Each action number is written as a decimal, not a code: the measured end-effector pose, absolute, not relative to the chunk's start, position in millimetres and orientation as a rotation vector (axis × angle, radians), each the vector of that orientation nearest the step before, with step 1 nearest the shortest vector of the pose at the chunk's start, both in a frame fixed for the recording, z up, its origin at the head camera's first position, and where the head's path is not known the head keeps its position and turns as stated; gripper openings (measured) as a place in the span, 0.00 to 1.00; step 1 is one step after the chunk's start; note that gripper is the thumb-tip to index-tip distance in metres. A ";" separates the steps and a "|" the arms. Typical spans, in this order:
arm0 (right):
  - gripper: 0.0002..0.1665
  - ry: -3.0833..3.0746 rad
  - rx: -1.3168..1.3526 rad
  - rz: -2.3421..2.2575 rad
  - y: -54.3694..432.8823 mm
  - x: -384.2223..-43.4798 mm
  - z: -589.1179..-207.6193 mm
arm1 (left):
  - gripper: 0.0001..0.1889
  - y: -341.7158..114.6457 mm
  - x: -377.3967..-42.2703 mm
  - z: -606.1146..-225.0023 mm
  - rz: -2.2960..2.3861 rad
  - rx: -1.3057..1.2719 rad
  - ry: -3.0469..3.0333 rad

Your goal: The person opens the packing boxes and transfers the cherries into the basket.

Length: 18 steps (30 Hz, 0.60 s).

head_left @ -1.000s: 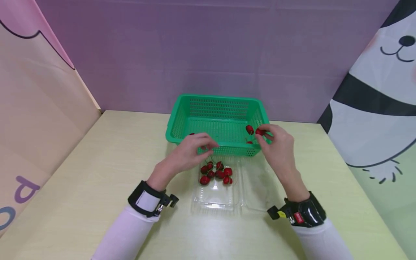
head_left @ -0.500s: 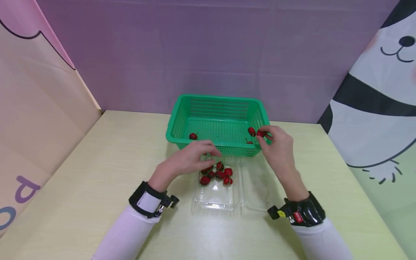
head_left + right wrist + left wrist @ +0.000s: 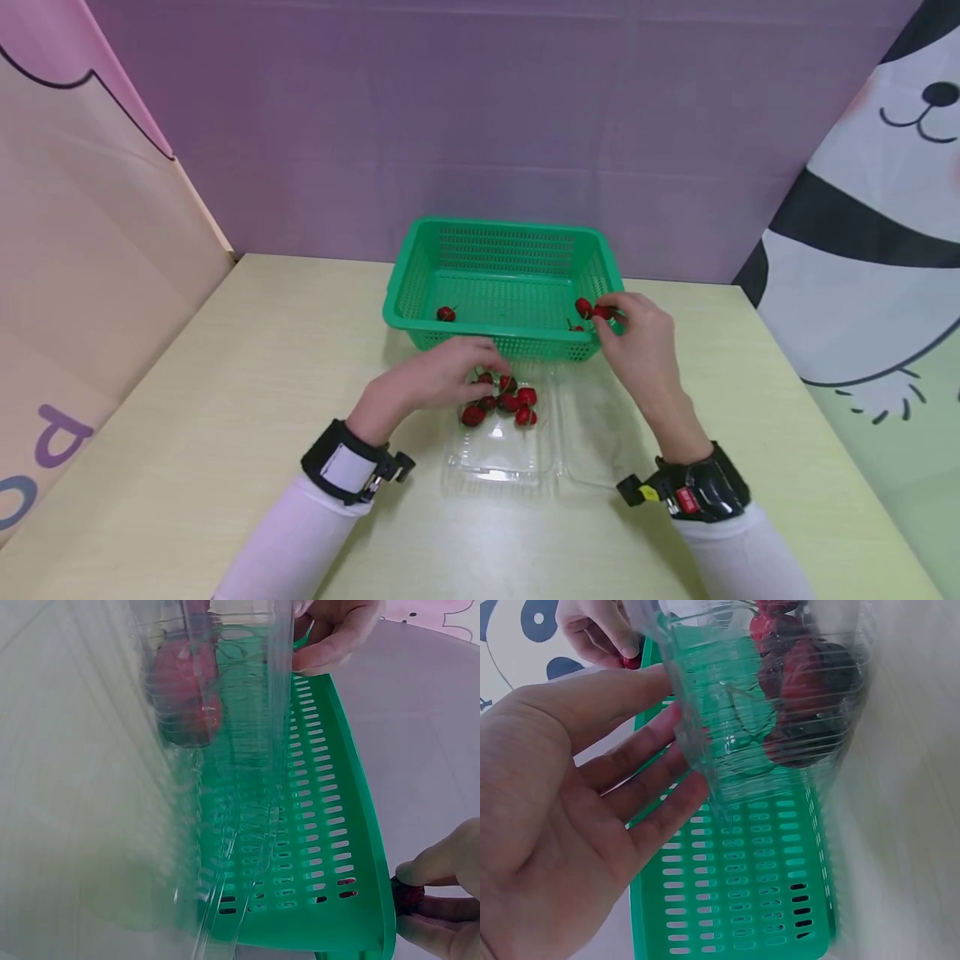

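My left hand (image 3: 450,371) reaches over the clear plastic box (image 3: 495,458), its fingers close above several red cherries (image 3: 508,403) in it. In the left wrist view, the thumb stands apart from the fingers at the box's rim (image 3: 697,742); the fingertips are partly behind clear plastic. My right hand (image 3: 637,337) pinches a cherry (image 3: 407,895) between thumb and fingers at the right end of the green basket (image 3: 517,229). Beside it in the head view is another cherry (image 3: 583,308), with one more (image 3: 575,328) just below, at the basket's front wall.
A single cherry (image 3: 446,314) lies at the left front inside the basket. To the right of the box, its clear lid (image 3: 592,433) lies folded out flat on the table (image 3: 247,400). A purple backdrop (image 3: 487,108) rises behind the basket.
My left hand has come down and toward me, from the basket's front rim to the cherries in the box. My right hand has sunk slightly with its cherry; the cherry beside it shifted right and down.
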State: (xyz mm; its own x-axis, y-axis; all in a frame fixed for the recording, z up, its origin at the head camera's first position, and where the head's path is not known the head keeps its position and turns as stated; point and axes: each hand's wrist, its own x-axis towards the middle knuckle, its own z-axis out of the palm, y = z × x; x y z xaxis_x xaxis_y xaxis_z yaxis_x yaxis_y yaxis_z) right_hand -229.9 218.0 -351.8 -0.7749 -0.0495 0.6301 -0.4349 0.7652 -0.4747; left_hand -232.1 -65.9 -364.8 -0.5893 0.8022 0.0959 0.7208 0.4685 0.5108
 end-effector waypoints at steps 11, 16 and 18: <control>0.11 -2.428 0.318 0.787 219.4 -229.2 -352.0 | 0.14 -63.4 -229.6 -370.0 0.692 1.307 2.565; 0.12 -2.460 0.308 0.779 220.8 -229.9 -353.4 | 0.14 -61.5 -228.9 -372.3 0.688 1.314 2.561; 0.12 -2.465 0.308 0.778 221.1 -230.1 -353.6 | 0.14 -60.4 -228.6 -372.6 0.687 1.318 2.561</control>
State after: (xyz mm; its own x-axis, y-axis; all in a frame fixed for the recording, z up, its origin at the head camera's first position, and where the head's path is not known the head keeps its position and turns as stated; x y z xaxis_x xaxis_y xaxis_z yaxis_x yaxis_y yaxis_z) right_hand -230.1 221.1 -353.6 -0.8323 -0.0549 0.5516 -0.3617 0.8079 -0.4653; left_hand -228.6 -60.4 -372.6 -0.5908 0.8053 0.0494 0.7218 0.5002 0.4782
